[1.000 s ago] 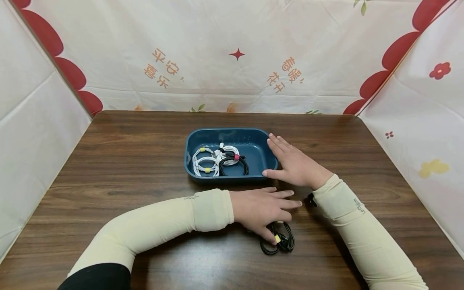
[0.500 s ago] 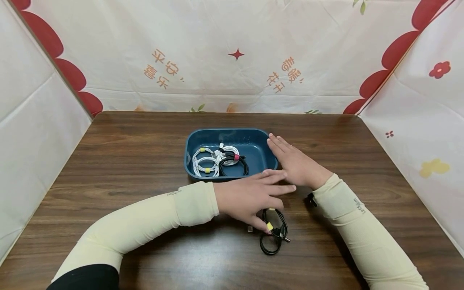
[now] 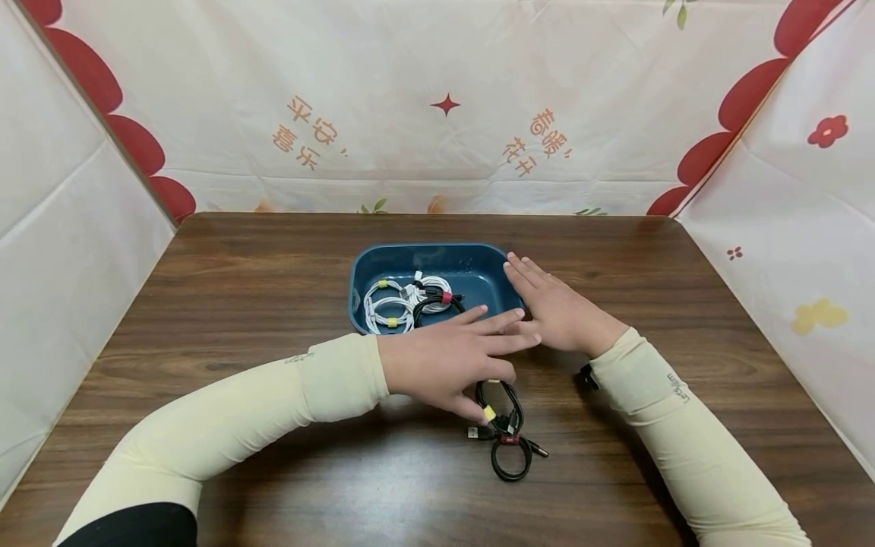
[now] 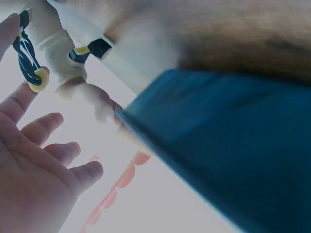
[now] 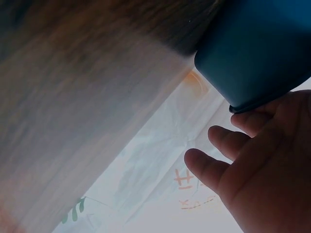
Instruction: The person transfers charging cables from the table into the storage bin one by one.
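My left hand (image 3: 447, 363) pinches a coiled black cable (image 3: 517, 406) with yellow ties between thumb and index finger; the other fingers spread out over the box's near edge. In the left wrist view the same bundle hangs between those two fingertips (image 4: 29, 92). Just below it, a second coiled black cable (image 3: 526, 460) with a red tie and a USB plug lies on the table. My right hand (image 3: 557, 308) rests with straight fingers against the right end of the blue box (image 3: 488, 282). In the right wrist view its fingers (image 5: 209, 167) are at the box's rim.
Inside the box lie several coiled white cables (image 3: 388, 301) and a black one (image 3: 437, 300) with a red tie, on the left and middle. The brown wooden table (image 3: 239, 304) has printed cloth (image 3: 383, 91) hanging behind and at both sides.
My left hand has moved up and left toward the box, carrying the yellow-tied black cable away from the red-tied one, which now shows more fully. The right hand stays at the box.
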